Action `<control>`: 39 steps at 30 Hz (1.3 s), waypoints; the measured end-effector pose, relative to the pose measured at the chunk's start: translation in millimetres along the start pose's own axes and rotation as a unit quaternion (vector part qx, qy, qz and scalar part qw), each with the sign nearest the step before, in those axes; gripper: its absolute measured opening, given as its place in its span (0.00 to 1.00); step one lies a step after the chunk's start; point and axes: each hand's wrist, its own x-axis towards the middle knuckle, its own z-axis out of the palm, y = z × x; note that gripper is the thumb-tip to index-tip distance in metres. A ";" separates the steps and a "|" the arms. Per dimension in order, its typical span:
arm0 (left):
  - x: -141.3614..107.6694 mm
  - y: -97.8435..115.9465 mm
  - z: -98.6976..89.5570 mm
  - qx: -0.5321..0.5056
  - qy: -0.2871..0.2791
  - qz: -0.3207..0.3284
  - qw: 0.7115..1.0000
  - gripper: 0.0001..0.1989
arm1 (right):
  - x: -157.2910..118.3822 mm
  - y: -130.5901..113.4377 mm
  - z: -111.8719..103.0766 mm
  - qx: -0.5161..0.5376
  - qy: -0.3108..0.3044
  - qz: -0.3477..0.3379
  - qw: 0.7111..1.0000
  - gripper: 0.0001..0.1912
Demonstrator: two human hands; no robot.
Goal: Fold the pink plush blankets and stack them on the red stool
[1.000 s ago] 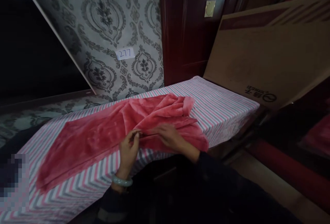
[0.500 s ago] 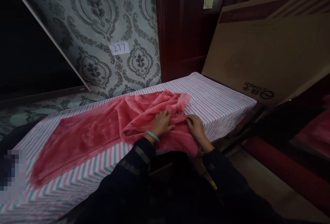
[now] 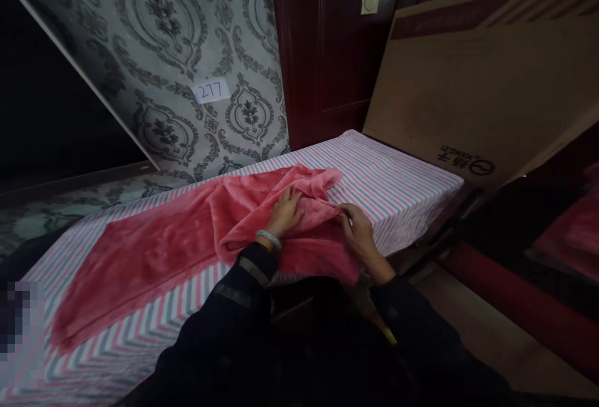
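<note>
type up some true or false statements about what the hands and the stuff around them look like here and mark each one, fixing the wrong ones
1. The left hand touches the pink-red plush cloth. True.
2. A pale, round, smooth bangle sits just below the right hand. False: it sits just below the left hand.
3. The right hand pinches the plush cloth between thumb and finger. True.
4. The plush cloth lies on a plain black cover. False: it lies on a pink, white and grey striped fabric cover.
5. The white paper label on the wall reads 277. True.
</note>
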 end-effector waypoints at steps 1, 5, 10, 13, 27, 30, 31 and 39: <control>0.3 3.8 -2.5 -0.018 0.009 0.024 1.000 0.21 | 3.8 -3.8 0.0 0.005 0.001 -0.014 1.000 0.10; -10.1 34.9 2.2 -0.073 0.013 0.143 0.987 0.19 | 20.5 -20.9 -1.4 0.025 -0.022 -0.027 0.999 0.10; -22.5 51.1 19.6 -0.160 0.029 0.055 0.985 0.07 | 13.4 -23.8 -18.3 0.013 -0.030 0.029 0.999 0.14; -21.9 41.3 19.4 -0.245 0.044 -0.021 0.968 0.11 | -15.7 -8.5 -34.4 -0.030 -0.030 0.126 0.991 0.18; -7.9 43.0 11.1 -0.374 0.067 -0.033 0.924 0.13 | -92.4 8.4 -40.1 0.028 -0.136 0.212 0.967 0.19; -12.4 41.9 12.2 -0.398 0.053 -0.040 0.915 0.16 | -104.9 7.8 -32.0 0.046 -0.083 0.231 0.968 0.22; -13.4 41.6 12.6 -0.404 0.051 -0.043 0.912 0.16 | -109.0 6.8 -28.8 0.058 -0.057 0.246 0.966 0.23; -12.8 41.3 13.5 -0.389 0.062 -0.038 0.918 0.11 | -119.6 -0.4 -15.6 0.176 -0.048 0.346 0.920 0.22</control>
